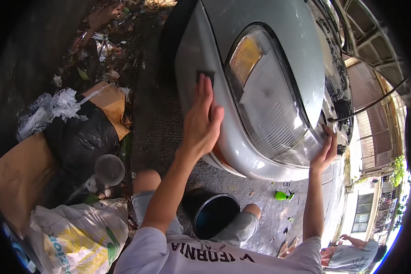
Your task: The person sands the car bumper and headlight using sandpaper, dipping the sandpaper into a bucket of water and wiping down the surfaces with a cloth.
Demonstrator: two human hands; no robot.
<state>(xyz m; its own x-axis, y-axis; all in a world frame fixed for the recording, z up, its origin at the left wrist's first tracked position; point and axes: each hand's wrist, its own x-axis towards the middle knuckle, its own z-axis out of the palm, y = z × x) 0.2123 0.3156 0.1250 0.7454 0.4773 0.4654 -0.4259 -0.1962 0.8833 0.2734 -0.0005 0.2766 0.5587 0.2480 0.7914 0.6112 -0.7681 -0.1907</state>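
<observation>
Silver curved bumper [235, 145] looked mid-work, share done/left unclear; left hand [201, 125] flat on black square pad [206, 72], right hand [324, 152] grip untellable.

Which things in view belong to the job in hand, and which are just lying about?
Part of the job:
left hand, on a dark square pad
silver car
right hand, touching the car beside the headlight
bucket and green bottle, possibly

Lying about:
black bag
printed sack
cardboard
clear plastic
</observation>
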